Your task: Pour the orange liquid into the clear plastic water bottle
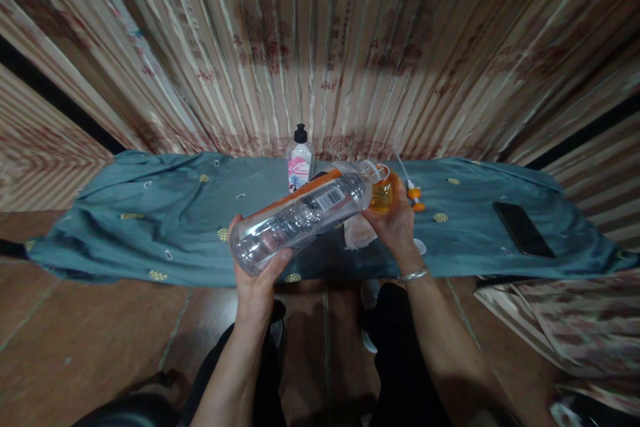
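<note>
My left hand [257, 280] is wrapped round the lower end of a large clear plastic bottle [305, 213] with an orange label strip and a barcode. The bottle lies tilted in the air, its mouth higher and toward the right. My right hand [393, 220] grips a smaller amber bottle [382, 196], partly hidden by the fingers and the clear bottle. The two bottle mouths are close together; whether they touch, I cannot tell. An orange pump head [415, 195] with a pale tube lies just beyond my right hand. A pale pinkish cloth [359, 232] is below the bottles.
Behind the clear bottle stands a bottle with a black cap and pink label [299, 170]. A dark phone [523, 229] lies at the right on the green cloth-covered table [465, 213]. A small white round piece [419, 247] is beside my right wrist. Patterned curtains [320, 47] hang behind.
</note>
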